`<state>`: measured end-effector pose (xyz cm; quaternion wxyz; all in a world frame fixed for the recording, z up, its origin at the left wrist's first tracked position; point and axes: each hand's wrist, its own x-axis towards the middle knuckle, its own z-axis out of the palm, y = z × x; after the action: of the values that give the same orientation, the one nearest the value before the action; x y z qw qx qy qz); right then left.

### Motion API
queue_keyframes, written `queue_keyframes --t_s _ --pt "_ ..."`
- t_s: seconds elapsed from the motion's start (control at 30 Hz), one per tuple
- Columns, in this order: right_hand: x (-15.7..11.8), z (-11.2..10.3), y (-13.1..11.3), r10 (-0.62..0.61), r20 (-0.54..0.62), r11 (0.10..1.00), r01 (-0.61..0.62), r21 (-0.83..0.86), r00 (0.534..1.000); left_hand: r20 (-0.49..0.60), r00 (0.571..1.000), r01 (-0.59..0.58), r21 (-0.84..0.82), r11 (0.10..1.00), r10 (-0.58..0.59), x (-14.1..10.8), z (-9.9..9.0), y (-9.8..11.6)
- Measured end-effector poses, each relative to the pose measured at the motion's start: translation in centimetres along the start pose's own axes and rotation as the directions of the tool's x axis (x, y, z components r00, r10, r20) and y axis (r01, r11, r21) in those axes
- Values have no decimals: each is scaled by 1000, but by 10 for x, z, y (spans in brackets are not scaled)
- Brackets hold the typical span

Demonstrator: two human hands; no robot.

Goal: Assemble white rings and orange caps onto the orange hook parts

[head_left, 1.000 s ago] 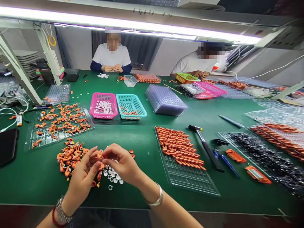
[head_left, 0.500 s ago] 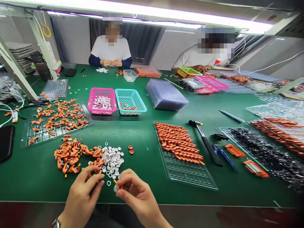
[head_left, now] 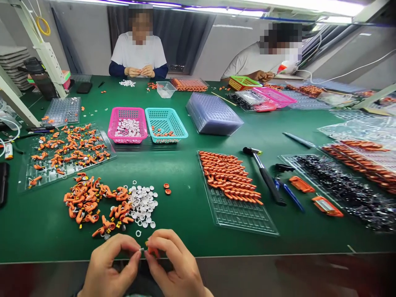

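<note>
Near the table's front edge, my right hand (head_left: pixel 175 264) pinches a small orange part (head_left: pixel 153 251) with a yellow bit on it. My left hand (head_left: pixel 113 264) meets it from the left, thumb and forefinger closed on a tiny pale piece (head_left: pixel 142 249). The fingertips of both hands almost touch. Just beyond them lie a pile of orange parts (head_left: pixel 88 200) and a heap of small white discs (head_left: pixel 142 202). A single white ring (head_left: pixel 138 233) lies in front of the heap. Two orange caps (head_left: pixel 167 189) sit to its right.
A pink basket (head_left: pixel 127 139) and a turquoise basket (head_left: pixel 167 139) stand mid-table. To the right are a tray of orange parts (head_left: pixel 230 177), a hammer (head_left: pixel 267 181) and a tray of black parts (head_left: pixel 340 189). Two people (head_left: pixel 139 53) (head_left: pixel 256 60) sit across the table.
My left hand has moved right, fingertips now closed on a tiny piece beside my right hand's orange part. The table scene has shifted slightly up and left in view.
</note>
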<state>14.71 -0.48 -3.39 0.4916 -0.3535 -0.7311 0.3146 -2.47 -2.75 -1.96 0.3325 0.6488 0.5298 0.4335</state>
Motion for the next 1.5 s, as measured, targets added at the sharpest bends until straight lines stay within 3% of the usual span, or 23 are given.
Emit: queue_keyframes --t_s 0.1,0.2,0.3,0.4,0.47,0.53,0.77,0.97,1.13,1.23,1.3,1.37,1.43,1.5 --pt "-1 2 -1 -55 0 991 54 -120 998 -95 976 -185 123 975 197 -6 4 -2" --pt "-2 3 -2 -75 -25 982 70 -175 997 -105 972 -197 126 972 210 -7 6 -1" --pt "-1 1 -4 -29 -15 991 27 -129 999 -2 1000 -14 -28 1000 14 -5 3 2" --pt "0 -3 -6 44 14 998 -44 -52 999 154 960 263 -229 937 -232 -2 -3 2" --pt "0 -5 -6 99 47 995 -99 -1 994 241 922 369 -313 875 -302 2 -5 1" --pt "0 -7 -6 160 105 985 -167 52 981 294 911 382 -345 857 -288 5 -7 2" --pt "8 -18 -10 322 392 865 -436 248 862 340 931 227 -247 942 -135 13 -13 12" --pt "11 -23 -12 339 468 803 -511 308 816 357 933 115 -186 976 -42 17 -15 17" --pt "8 -23 -11 343 485 781 -531 329 805 361 932 13 -121 993 31 11 -16 18" --pt "5 -22 -11 352 467 775 -532 341 811 284 956 -63 -60 996 77 2 -11 17" --pt "2 -19 -11 347 419 798 -499 338 839 152 977 -154 29 988 148 -4 -6 17" --pt "-1 -15 -11 346 344 825 -457 332 873 44 966 -260 132 957 256 -7 -1 17" --pt "-3 -12 -10 349 259 844 -422 330 900 17 944 -327 189 926 330 -8 0 16" --pt "-5 -13 -8 369 180 849 -410 335 912 47 944 -329 191 925 326 -6 -2 15"
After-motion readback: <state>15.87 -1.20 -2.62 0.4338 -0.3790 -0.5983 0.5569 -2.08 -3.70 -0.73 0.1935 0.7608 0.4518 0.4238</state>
